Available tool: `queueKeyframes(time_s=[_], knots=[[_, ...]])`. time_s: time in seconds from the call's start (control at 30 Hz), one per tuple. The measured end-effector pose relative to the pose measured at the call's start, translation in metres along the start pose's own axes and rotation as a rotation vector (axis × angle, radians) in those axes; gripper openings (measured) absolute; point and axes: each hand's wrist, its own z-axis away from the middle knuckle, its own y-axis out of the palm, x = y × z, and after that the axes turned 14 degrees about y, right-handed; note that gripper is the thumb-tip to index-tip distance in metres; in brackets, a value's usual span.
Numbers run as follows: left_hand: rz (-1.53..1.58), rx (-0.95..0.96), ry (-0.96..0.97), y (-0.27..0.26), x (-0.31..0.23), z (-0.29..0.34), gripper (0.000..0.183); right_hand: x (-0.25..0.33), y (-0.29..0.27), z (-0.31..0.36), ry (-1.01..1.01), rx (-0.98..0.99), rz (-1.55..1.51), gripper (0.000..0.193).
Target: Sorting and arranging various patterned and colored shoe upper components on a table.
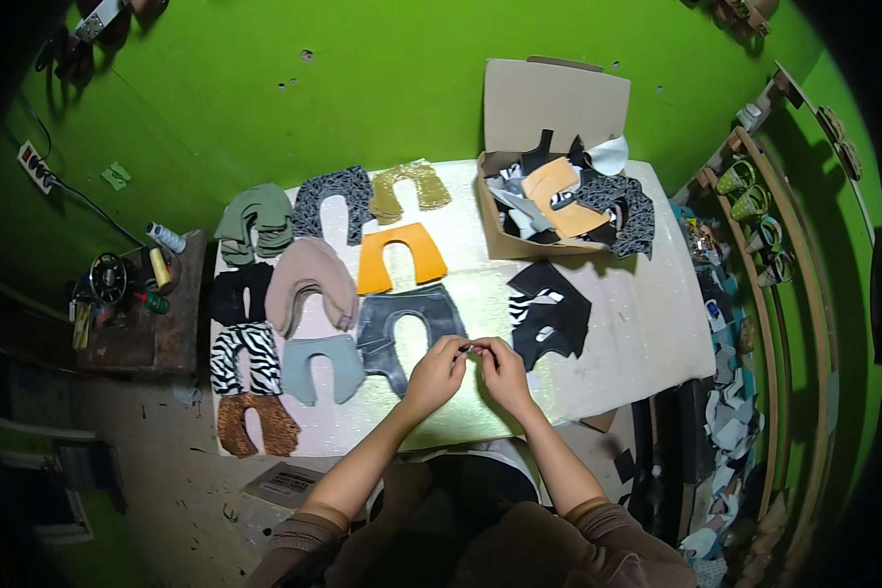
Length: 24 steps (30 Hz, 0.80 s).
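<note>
My left hand (437, 374) and my right hand (501, 372) meet above the near middle of the table, fingertips pinched together. Between them shows a bit of something small and dark, too small to name. Just left of my left hand lies a dark grey U-shaped piece (374, 321). To the right of my right hand is a loose heap of black pieces (559, 318) with a zebra-striped one among them. Sorted U-shaped pieces lie on the left: orange (372, 267), light grey (296, 370), mauve (294, 274), green (240, 223), gold (387, 196) and zebra-striped (227, 361).
An open cardboard box (534, 245) full of cut pieces stands at the table's back right. A sewing machine (108, 279) and thread spools are on a dark side table at left. A wooden rack (784, 294) with sandals and a scrap pile (725, 431) line the right.
</note>
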Motion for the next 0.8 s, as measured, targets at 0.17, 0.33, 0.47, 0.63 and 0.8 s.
queueKeyframes(time_s=[0.17, 0.33, 0.47, 0.63, 0.8], knots=[[-0.015, 0.023, -0.018, 0.054, -0.007, -0.020, 0.023, -0.031, -0.060, -0.019, -0.229, -0.095, 0.328, 0.030], [-0.068, 0.128, -0.114, 0.091, -0.017, -0.031, 0.031, -0.054, -0.106, -0.055, -0.295, -0.153, 0.757, 0.042], [-0.117, 0.277, -0.176, 0.103, -0.018, -0.031, 0.039, -0.063, -0.128, -0.071, -0.062, 0.095, 0.878, 0.051], [-0.031, 0.271, -0.230, 0.102, -0.019, -0.030, 0.042, -0.050, -0.143, -0.071, 0.025, 0.145, 0.742, 0.046], [0.247, 0.102, -0.294, 0.101, -0.033, -0.044, 0.040, -0.020, -0.155, -0.055, -0.100, -0.041, 0.397, 0.041]])
